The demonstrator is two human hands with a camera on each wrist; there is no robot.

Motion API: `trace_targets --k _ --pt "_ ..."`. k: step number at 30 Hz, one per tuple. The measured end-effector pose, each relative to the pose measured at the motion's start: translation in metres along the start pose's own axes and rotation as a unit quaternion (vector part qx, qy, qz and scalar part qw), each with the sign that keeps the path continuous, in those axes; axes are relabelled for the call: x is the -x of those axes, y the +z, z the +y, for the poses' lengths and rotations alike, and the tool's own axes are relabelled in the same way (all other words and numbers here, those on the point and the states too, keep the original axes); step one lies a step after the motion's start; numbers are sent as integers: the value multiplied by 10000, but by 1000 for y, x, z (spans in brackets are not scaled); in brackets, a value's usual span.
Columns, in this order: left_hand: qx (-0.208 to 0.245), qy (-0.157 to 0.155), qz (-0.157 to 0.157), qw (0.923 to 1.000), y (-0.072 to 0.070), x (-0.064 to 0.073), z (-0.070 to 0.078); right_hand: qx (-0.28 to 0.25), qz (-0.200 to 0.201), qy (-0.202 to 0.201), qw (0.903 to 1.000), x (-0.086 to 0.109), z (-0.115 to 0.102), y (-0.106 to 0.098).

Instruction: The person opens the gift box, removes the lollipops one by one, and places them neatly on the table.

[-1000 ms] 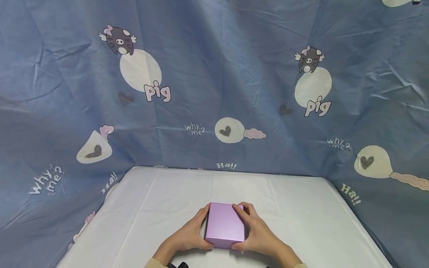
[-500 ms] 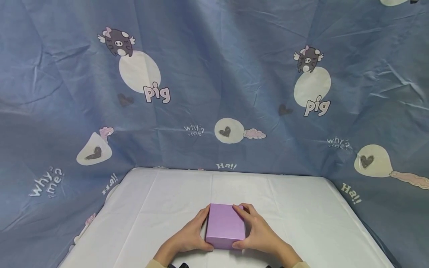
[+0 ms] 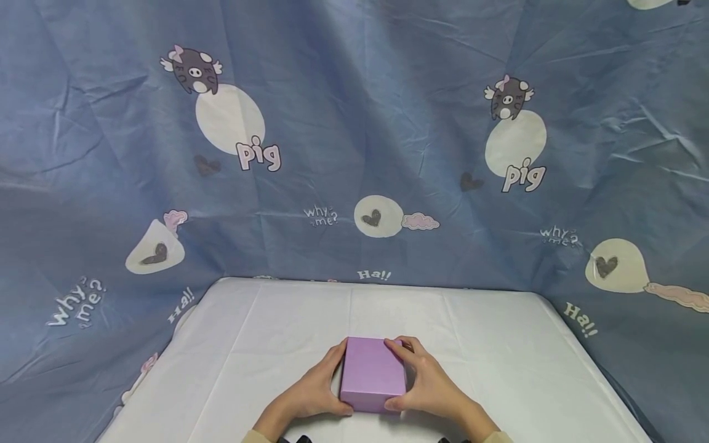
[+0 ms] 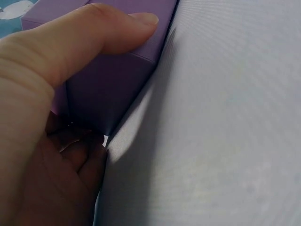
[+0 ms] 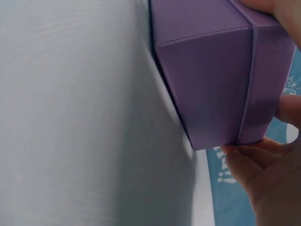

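A purple cardboard box (image 3: 372, 366) with a fitted lid sits on the white-covered table between both hands. My left hand (image 3: 314, 387) grips its left side, thumb (image 4: 117, 30) on the near face and fingers reaching to the far end. On the other side my right hand (image 3: 431, 387) holds the box with its thumb low at the near right corner. One right finger lies over the top's far right corner; other fingers (image 5: 249, 165) touch the far end. In the right wrist view the lid's seam (image 5: 248, 84) runs along the box's side, lid and base together.
White cloth (image 3: 266, 344) covers the table beneath the box. Behind and at both sides hangs a blue curtain (image 3: 310, 123) printed with pigs and words. Small dark objects (image 3: 303, 439) show at the bottom edge near the wrists.
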State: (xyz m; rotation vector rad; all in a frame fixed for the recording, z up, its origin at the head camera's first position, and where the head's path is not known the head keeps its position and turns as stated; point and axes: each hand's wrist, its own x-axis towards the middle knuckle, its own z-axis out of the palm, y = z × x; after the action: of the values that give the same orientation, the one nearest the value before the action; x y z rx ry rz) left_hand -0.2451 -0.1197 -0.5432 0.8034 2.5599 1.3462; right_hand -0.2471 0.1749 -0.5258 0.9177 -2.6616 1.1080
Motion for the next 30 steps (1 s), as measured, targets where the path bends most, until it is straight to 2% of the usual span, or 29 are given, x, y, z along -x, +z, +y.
trace_targets --k 3,8,14,20,24,30 --pt "17 65 12 10000 -1 0 -1 31 -37 -42 10000 -1 0 0" --pt "48 -2 -23 10000 -1 0 -1 23 -40 -81 10000 -1 2 0" --pt "-130 54 14 9999 0 -1 -2 -54 65 -56 9999 0 1 0" --pt "-378 133 73 9992 -1 -2 -3 158 264 -406 9987 -1 1 0" --pt "-462 226 117 9986 -2 -2 -3 221 308 -449 9983 -2 3 1" --pt "-533 129 109 9984 0 -1 -2 192 337 -456 9982 0 2 2"
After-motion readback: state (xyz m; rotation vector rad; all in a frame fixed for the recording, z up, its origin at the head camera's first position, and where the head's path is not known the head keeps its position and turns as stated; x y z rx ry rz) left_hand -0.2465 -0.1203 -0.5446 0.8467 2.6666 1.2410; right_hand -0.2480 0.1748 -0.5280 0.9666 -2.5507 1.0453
